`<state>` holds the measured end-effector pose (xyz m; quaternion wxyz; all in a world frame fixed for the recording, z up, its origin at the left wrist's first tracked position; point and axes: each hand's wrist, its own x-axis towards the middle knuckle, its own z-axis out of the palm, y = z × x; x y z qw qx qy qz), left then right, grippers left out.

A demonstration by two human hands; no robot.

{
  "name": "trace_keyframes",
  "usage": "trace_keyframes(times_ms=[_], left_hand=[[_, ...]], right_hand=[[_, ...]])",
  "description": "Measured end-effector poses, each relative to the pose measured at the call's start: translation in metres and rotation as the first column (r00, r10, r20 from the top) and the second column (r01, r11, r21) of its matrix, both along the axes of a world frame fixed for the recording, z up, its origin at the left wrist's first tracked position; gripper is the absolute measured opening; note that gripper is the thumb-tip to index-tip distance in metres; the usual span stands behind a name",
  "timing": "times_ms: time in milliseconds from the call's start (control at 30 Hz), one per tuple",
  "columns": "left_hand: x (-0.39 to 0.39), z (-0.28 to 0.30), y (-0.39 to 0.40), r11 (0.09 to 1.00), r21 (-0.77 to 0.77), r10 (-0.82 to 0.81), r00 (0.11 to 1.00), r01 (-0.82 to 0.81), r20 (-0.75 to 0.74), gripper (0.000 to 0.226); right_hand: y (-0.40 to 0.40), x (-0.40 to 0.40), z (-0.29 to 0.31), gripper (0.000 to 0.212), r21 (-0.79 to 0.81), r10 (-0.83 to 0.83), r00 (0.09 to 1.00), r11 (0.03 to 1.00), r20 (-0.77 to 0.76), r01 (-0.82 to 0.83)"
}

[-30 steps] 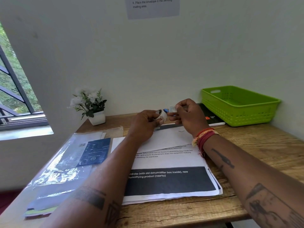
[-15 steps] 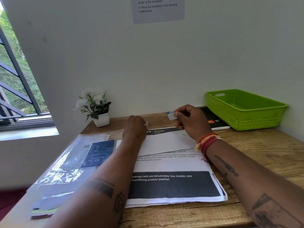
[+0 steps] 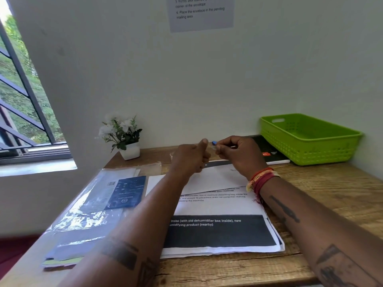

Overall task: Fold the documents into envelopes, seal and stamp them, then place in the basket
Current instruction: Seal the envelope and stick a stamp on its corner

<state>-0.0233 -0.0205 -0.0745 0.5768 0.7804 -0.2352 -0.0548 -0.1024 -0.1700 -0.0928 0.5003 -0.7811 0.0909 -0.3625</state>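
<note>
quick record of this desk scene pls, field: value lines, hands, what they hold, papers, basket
right hand: pinches a small blue-tipped item, too small to identify
left hand: fingers curled, thumb up, raised beside the right hand; holding anything: cannot tell
envelope: white, flat on the printed documents
basket: green, far right of the table, nothing visible inside
plastic sleeves: left of the documents
potted plant: by the wall

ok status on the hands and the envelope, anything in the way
Right hand pinching a small blue-tipped piece; left hand raised beside it, grip unclear. Envelope flat on the documents. Basket at right, path clear.
</note>
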Motion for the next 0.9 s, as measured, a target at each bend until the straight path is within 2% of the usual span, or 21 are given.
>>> trace_keyframes(times_ms=[33, 67, 167, 233, 300, 333, 400, 467, 600, 700, 800, 900], left_hand=[[-0.002, 0.0, -0.002, 0.994, -0.09, -0.067, 0.99, 0.056, -0.12, 0.045], [-0.001, -0.002, -0.003, 0.986, -0.141, -0.112, 0.978, 0.088, -0.178, 0.04], [0.006, -0.006, -0.002, 0.977, -0.177, -0.155, 0.963, 0.117, -0.221, 0.025], [0.008, -0.008, -0.001, 0.979, -0.16, -0.158, 0.964, 0.125, -0.215, 0.027], [0.003, -0.009, -0.001, 0.983, -0.127, -0.152, 0.973, 0.131, -0.172, 0.029], [0.001, -0.009, -0.001, 0.985, -0.109, -0.151, 0.978, 0.136, -0.143, 0.028], [-0.001, -0.01, -0.003, 0.987, -0.05, -0.157, 0.984, 0.154, -0.079, 0.024], [-0.003, -0.012, -0.005, 0.984, 0.011, -0.176, 0.984, 0.176, -0.019, 0.025], [-0.007, -0.013, -0.009, 0.979, 0.101, -0.183, 0.981, 0.177, 0.058, 0.028], [-0.007, -0.017, -0.01, 0.969, 0.192, -0.188, 0.97, 0.158, 0.152, 0.024], [-0.01, -0.02, -0.01, 0.919, 0.351, -0.285, 0.917, 0.179, 0.278, 0.011], [-0.014, -0.02, -0.012, 0.877, 0.455, -0.34, 0.869, 0.155, 0.36, 0.015]], right_hand=[[0.001, 0.0, 0.0, 0.004, -0.032, 0.008, 1.0, 0.999, -0.006, -0.008], [0.003, -0.001, 0.001, 0.008, -0.056, 0.008, 1.0, 0.998, -0.009, -0.009], [0.006, -0.004, 0.002, 0.011, -0.124, 0.027, 0.999, 0.992, -0.023, -0.03], [0.005, -0.007, 0.002, 0.003, -0.142, 0.049, 0.997, 0.988, -0.067, -0.058], [0.001, -0.007, 0.002, 0.022, -0.133, 0.036, 0.995, 0.99, -0.093, -0.048], [-0.001, -0.007, 0.002, 0.026, -0.077, 0.024, 0.995, 0.996, -0.095, -0.031], [-0.006, -0.006, 0.002, 0.018, 0.075, 0.039, 0.997, 0.997, -0.073, -0.034], [-0.009, -0.008, 0.002, 0.015, 0.145, 0.083, 0.991, 0.987, -0.108, -0.067], [-0.012, -0.018, 0.007, 0.01, 0.166, 0.194, 0.944, 0.974, -0.267, -0.153], [-0.025, -0.023, 0.014, 0.012, 0.174, 0.143, 0.926, 0.981, -0.351, -0.085], [-0.039, -0.032, 0.014, 0.01, 0.137, 0.074, 0.894, 0.991, -0.443, -0.014], [-0.046, -0.037, 0.012, 0.007, 0.063, 0.043, 0.843, 0.998, -0.537, -0.011]])
